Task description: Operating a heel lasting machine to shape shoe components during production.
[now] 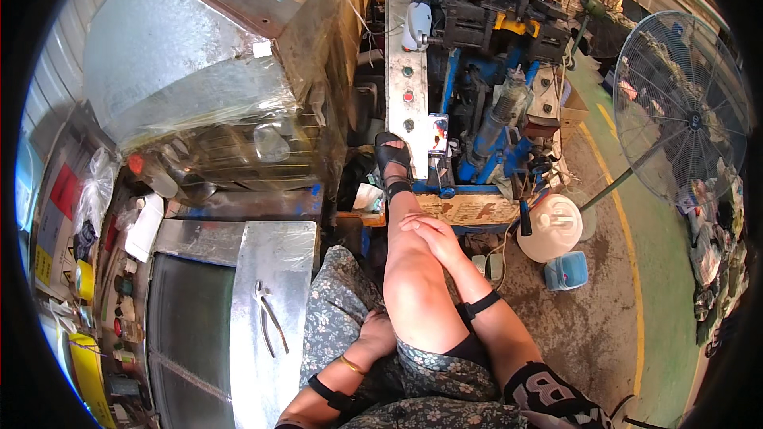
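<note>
My right hand (pixel 429 234) lies across the shin of my raised leg (pixel 413 278), its fingers stretched out and nothing in them. That leg is propped up, with the black sandal (pixel 395 160) against the white machine panel (pixel 407 95). My left hand (pixel 378 334) rests in my lap against the flowered dark cloth (pixel 338 294), and its fingers are mostly hidden. To its left, a pair of pliers (pixel 270 319) lies on the metal sheet (pixel 272 270). Beside the sandal, a phone (pixel 438 135) stands upright with a lit screen.
A blue and black machine (pixel 493 111) stands ahead. Right of it are a whitish plastic jug (pixel 550 226), a blue tub (pixel 566 271) and a large standing fan (pixel 687 111). A big metal housing (pixel 191 40) fills the upper left. Cluttered shelves (pixel 103 294) line the left.
</note>
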`<state>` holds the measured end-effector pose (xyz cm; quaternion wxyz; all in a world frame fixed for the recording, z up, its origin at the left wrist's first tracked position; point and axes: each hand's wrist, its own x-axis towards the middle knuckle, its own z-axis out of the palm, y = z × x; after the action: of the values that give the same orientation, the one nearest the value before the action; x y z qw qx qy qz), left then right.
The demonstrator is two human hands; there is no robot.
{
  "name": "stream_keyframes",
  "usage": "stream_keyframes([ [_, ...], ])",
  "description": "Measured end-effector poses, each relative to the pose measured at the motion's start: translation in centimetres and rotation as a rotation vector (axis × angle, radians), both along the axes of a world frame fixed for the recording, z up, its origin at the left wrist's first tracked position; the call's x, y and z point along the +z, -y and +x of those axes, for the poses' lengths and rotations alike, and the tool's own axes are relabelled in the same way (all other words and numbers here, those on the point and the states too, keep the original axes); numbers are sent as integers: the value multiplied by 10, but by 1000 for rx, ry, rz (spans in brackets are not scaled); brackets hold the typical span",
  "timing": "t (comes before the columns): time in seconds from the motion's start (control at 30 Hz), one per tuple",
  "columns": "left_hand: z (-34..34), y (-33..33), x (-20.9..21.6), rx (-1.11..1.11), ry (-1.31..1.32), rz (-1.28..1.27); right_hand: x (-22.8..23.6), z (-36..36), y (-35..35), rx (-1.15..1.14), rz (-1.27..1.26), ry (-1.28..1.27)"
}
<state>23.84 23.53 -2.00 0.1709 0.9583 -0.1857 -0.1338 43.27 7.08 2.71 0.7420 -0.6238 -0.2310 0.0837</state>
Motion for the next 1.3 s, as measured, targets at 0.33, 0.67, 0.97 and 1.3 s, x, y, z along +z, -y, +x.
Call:
stream_keyframes([
  [0.33, -7, 1, -3, -1, -50, 0, -2, -5, 8, -25, 12, 9],
  [0.67, -7, 8, 7, 10, -161, 93, -13, -5, 16, -46, -6, -16],
  [0.97, -20, 5, -15, -6, -155, 95, -18, -15, 8, -29, -21, -48],
  [1.3, -12, 2, -25, -14, -131, 57, -14, -10, 7, -13, 1, -46],
])
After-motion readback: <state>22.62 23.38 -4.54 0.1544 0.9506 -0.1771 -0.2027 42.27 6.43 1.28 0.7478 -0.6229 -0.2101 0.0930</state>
